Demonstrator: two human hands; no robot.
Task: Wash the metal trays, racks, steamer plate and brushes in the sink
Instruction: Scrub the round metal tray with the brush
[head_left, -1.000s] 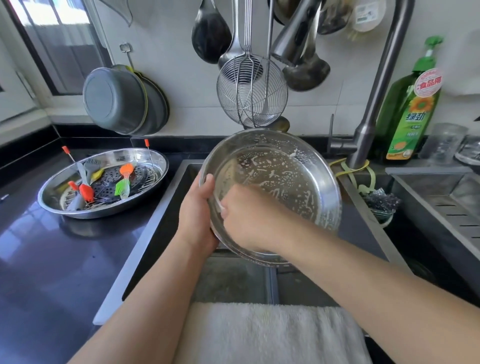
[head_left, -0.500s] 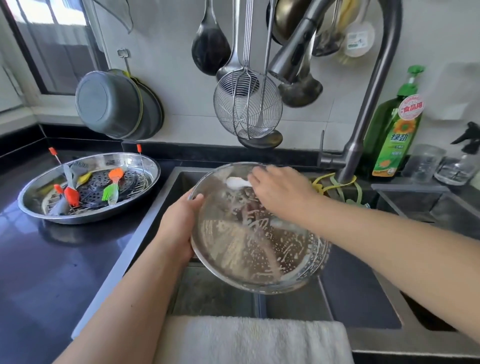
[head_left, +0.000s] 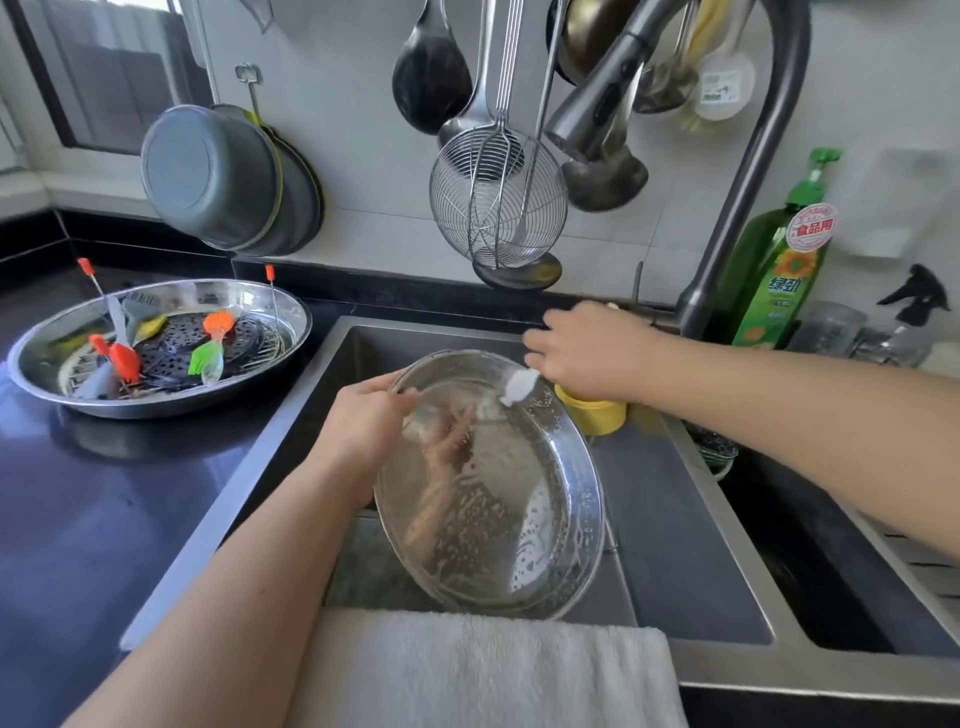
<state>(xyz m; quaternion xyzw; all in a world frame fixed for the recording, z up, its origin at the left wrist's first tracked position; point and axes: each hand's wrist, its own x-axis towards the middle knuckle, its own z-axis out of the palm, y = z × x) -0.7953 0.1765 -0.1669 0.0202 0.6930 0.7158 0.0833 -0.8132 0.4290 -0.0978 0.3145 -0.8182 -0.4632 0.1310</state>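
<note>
A white towel (head_left: 483, 670) lies folded over the front edge of the sink (head_left: 691, 587), nearest to the person. Just beyond it, the left hand (head_left: 363, 426) grips the rim of a round metal tray (head_left: 488, 499), holding it tilted over the basin; the tray's inside is speckled with suds, so it looks scrubbed but not yet rinsed. The right hand (head_left: 587, 348) reaches toward the back of the sink, its fingers pinching a small white scrubber (head_left: 519, 387) at the tray's far rim, above a yellow cup (head_left: 592, 413).

Farther left, on the dark table (head_left: 104, 519), a second tray (head_left: 161, 348) holds the perforated steamer plate (head_left: 171, 351), a wire rack and the coloured brushes (head_left: 208, 348), all apparently unwashed. By my reckoning the job is barely begun: one tray soaped, everything else waiting. The tap (head_left: 727, 208) and a green soap bottle (head_left: 779, 270) stand behind.
</note>
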